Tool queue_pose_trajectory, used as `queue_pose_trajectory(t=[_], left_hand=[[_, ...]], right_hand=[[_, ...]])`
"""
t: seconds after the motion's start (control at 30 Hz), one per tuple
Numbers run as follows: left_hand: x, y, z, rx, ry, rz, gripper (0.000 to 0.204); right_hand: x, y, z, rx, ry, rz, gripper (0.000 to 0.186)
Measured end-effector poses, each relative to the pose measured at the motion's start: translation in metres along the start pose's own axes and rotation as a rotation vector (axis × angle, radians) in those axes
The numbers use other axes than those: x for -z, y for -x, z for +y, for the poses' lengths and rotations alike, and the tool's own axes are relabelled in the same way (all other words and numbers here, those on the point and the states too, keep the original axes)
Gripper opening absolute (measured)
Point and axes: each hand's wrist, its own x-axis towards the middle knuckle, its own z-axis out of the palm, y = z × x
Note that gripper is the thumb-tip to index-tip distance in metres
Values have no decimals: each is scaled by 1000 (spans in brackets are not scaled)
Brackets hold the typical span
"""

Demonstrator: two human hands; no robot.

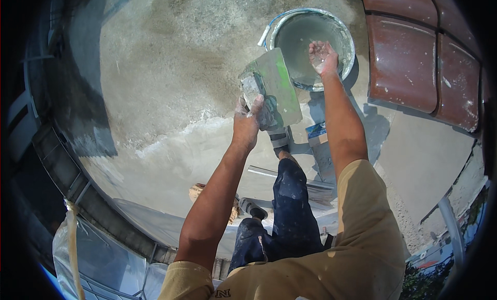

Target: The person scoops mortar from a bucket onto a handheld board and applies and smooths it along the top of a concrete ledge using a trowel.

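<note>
My left hand is closed around the crusted grey handle of a plastering trowel. The trowel's wide flat blade is tilted up, with a green sheen along it, and its far corner overlaps the near-left rim of a bucket. That round bucket has a splattered pale rim, a blue-and-white handle on its left side, and cloudy grey water inside. Over the water, toward the bucket's right side, my right hand is turned palm up. Its wet fingers are loosely cupped, and no solid object shows in it.
Glossy brown roof tiles border the bucket's right side. Grey concrete spreads to the left. Near my feet lie a small blue box, a metal strip and a torn paper bag. Clear plastic sheeting hangs at lower left.
</note>
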Motion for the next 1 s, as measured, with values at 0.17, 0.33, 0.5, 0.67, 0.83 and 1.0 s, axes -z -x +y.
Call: queue_pose_trajectory(t=[0.17, 0.33, 0.5, 0.67, 0.83, 1.0], left_hand=[[13, 19, -3, 103, 191, 71, 46], [-13, 15, 20, 96, 434, -23, 50], [-41, 75, 55, -16, 623, -106, 47], [-10, 184, 98, -156, 814, -126, 47], [78, 304, 101, -398, 994, 29, 45], [179, 417, 49, -605, 1113, 281, 45]], right_hand=[[-71, 57, -6, -19, 137, 50, 28], [-161, 133, 7, -54, 230, -84, 29], [-254, 242, 42, -81, 450, -108, 30], [-319, 350, 105, -169, 516, -222, 31], [-339, 450, 210, -349, 671, -399, 34], [-313, 564, 340, -563, 897, -599, 32]])
